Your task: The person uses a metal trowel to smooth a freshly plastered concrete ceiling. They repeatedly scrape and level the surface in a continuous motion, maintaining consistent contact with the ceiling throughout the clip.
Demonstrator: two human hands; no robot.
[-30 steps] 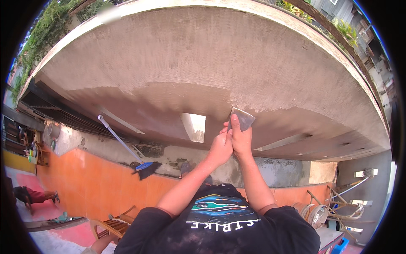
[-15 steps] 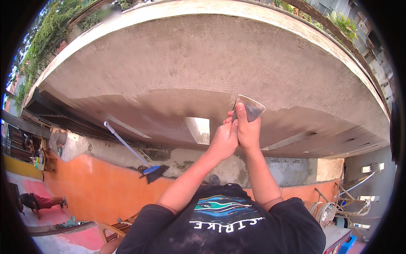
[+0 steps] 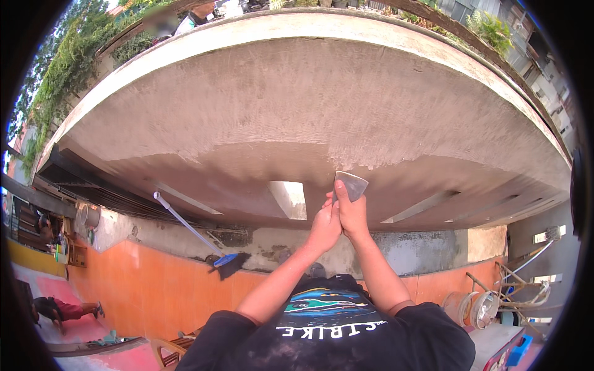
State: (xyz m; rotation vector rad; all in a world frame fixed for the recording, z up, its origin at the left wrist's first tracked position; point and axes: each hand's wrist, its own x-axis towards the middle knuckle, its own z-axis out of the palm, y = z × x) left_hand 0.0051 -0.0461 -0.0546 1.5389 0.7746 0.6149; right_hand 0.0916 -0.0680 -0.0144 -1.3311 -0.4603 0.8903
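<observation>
Both arms reach up to a grey plastered wall (image 3: 260, 86), whose lower band is darker and looks wet. My right hand (image 3: 351, 213) grips a flat metal scraper (image 3: 355, 186), thumb on its blade, which lies against the wall just below the lighter band's ragged edge. My left hand (image 3: 327, 227) is closed beside it, pressed to the right hand around what looks like the handle, which the fingers mostly hide.
A blue-headed broom (image 3: 226, 260) leans at left. Narrow openings (image 3: 287, 198) pierce the wall's lower part. Orange tiled floor (image 3: 148, 284) lies behind a concrete strip. Buckets and metal frames (image 3: 482, 309) stand at right. Another person (image 3: 68, 309) is at far left.
My hands and the scraper rose up and rightward on the wall half a second ago, and have since come back down and leftward. Both hands stay closed together.
</observation>
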